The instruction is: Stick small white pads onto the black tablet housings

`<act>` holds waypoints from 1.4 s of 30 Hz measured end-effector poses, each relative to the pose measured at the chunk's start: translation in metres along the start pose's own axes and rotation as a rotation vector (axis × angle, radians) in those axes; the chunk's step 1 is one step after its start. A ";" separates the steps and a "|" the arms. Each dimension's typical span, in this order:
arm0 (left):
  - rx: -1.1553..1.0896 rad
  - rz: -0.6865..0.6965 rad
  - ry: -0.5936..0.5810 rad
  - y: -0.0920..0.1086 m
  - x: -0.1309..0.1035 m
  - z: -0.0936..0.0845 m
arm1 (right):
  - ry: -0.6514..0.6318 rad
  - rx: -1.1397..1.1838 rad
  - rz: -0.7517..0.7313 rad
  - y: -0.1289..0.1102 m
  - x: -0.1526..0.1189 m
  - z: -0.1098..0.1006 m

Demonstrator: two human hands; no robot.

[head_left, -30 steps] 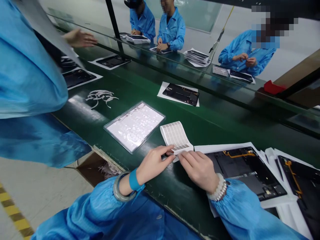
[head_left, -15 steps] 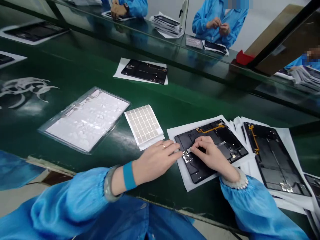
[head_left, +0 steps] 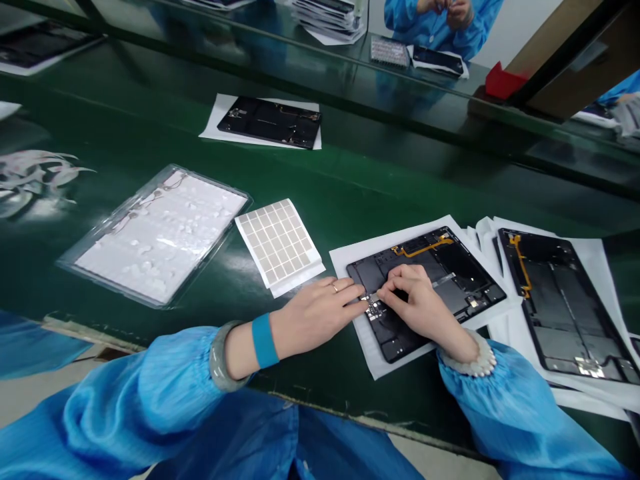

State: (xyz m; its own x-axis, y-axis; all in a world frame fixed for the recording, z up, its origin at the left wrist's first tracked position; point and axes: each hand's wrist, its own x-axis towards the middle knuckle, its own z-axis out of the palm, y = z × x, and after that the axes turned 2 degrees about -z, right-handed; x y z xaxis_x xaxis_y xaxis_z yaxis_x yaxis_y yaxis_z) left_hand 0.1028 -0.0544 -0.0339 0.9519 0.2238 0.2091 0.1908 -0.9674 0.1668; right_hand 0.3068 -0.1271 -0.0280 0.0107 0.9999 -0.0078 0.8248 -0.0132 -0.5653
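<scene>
A black tablet back housing (head_left: pixel 407 340) with an orange flex cable (head_left: pixel 423 248) lies on white paper (head_left: pixel 371 359) in front of me. My left hand (head_left: pixel 320 313) reaches over its left edge, fingers stretched out, fingertips at a small circuit board (head_left: pixel 373 310). Beside them, my right hand (head_left: pixel 415 300) is closed in a pinch on a small pale grey sticker (head_left: pixel 375 298), held at the board's upper edge and partly covered by the fingers. To the left lies a sheet of grey square stickers (head_left: pixel 280 243).
More housings (head_left: pixel 565 300) are stacked on paper at the right. A clear plastic tray (head_left: pixel 160 237) with white pieces lies left; peeled strips (head_left: pixel 35 173) lie beyond it. Another housing (head_left: pixel 273 121) sits farther back. Behind the raised ledge, a co-worker's hands (head_left: pixel 453 10) show.
The view has shifted, so the table's things sit higher and mostly farther left. My right hand has moved slightly, bringing the sticker against the circuit board; my left fingers stay at the board.
</scene>
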 end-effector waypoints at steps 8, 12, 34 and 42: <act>-0.004 -0.006 -0.022 0.000 0.000 -0.002 | 0.013 -0.023 0.022 -0.002 0.000 0.002; -0.005 -0.008 -0.015 0.000 0.000 -0.002 | 0.027 -0.035 0.010 -0.002 -0.001 0.002; 0.112 0.083 -0.050 -0.006 0.015 -0.006 | 0.181 -0.087 0.041 0.004 -0.012 -0.025; 0.034 0.134 -0.119 -0.020 0.032 -0.012 | 0.194 -0.091 0.068 0.015 -0.008 -0.010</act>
State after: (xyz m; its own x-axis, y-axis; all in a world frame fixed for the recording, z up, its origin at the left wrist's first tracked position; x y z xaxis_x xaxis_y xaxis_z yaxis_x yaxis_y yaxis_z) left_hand 0.1270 -0.0265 -0.0192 0.9907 0.0786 0.1114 0.0661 -0.9916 0.1115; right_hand 0.3242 -0.1353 -0.0283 0.1695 0.9781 0.1209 0.8662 -0.0894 -0.4916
